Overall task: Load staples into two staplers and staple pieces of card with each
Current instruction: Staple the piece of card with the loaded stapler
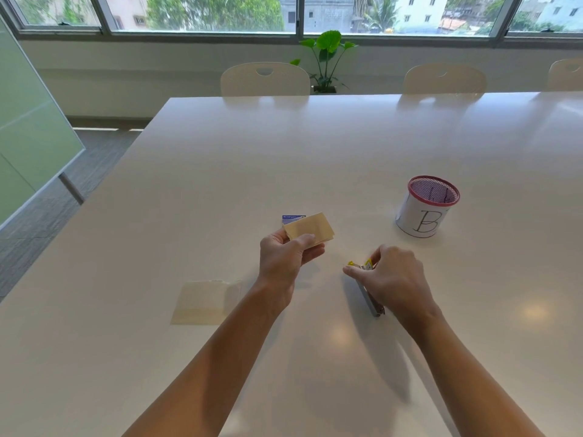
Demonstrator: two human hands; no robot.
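My left hand point(285, 258) holds a folded beige piece of card point(310, 229) above the table, thumb on top. Behind the card a small blue staple box point(291, 218) peeks out, mostly hidden. My right hand point(391, 277) is closed over a stapler point(367, 293) that lies on the white table point(284, 152). Its yellow front end shows by my fingertips and its grey metal rear sticks out towards me. A second beige piece of card point(205, 302) lies flat on the table to the left of my left forearm.
A mesh pen cup point(424, 211) with a red rim and a paper label marked B stands to the right, beyond my right hand. Cream chairs point(265, 78) line the far table edge. A potted plant point(328, 58) stands under the window.
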